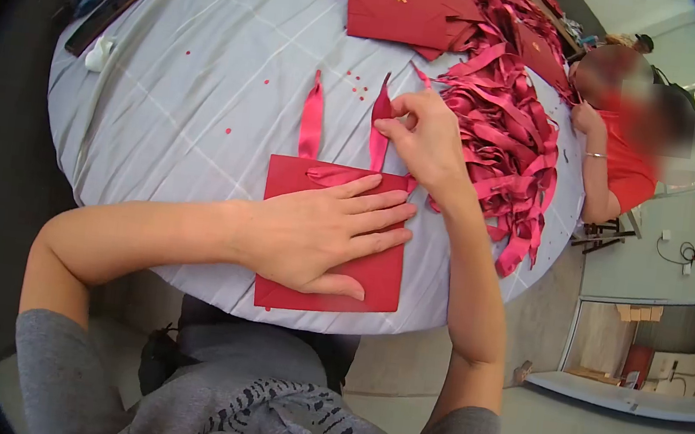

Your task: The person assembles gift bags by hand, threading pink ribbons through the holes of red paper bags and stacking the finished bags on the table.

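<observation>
A flat red paper gift bag lies near the front edge of the table. My left hand rests on it with fingers spread, pressing it down. One pink ribbon stretches away from the bag's top edge. Just right of that, my right hand pinches a second, darker ribbon between thumb and finger, above the bag's top edge. Another length of ribbon crosses the upper part of the bag, partly under my left fingers.
A big heap of pink ribbons covers the table's right side. Several red bags with gold print lie at the back. A phone and a crumpled white tissue are at left. A person in red sits at right.
</observation>
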`<state>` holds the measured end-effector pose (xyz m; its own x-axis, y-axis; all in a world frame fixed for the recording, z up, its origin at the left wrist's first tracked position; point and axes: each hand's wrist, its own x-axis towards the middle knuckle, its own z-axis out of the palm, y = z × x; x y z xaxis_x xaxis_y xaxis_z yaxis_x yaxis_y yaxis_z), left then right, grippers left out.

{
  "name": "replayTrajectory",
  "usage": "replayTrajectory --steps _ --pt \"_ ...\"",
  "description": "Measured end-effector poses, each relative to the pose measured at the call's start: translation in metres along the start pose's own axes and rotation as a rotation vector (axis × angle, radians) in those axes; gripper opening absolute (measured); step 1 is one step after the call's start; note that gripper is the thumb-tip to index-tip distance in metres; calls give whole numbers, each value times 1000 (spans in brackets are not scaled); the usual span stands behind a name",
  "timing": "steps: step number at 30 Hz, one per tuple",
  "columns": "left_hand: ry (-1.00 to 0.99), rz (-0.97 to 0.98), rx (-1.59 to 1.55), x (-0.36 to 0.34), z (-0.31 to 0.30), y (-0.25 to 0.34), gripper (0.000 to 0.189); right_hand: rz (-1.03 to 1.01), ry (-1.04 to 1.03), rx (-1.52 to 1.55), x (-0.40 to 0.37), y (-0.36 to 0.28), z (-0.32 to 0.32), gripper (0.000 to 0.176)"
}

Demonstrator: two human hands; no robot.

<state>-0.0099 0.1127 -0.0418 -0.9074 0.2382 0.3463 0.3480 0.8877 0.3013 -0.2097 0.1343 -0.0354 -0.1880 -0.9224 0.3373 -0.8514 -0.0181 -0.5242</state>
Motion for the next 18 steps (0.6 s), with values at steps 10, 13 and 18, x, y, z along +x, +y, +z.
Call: replayTrajectory --steps 10,13,18 --pt "-81 -68 -110 -1 -12 4 68 -72 -130 -3 8 -60 45 33" --pt "-161 -117 -50 1 -14 7 70 -104 -104 3 18 -47 86 22" --pt "-176 -106 -48 13 -17 12 74 -56 87 38 20 -39 62 18"
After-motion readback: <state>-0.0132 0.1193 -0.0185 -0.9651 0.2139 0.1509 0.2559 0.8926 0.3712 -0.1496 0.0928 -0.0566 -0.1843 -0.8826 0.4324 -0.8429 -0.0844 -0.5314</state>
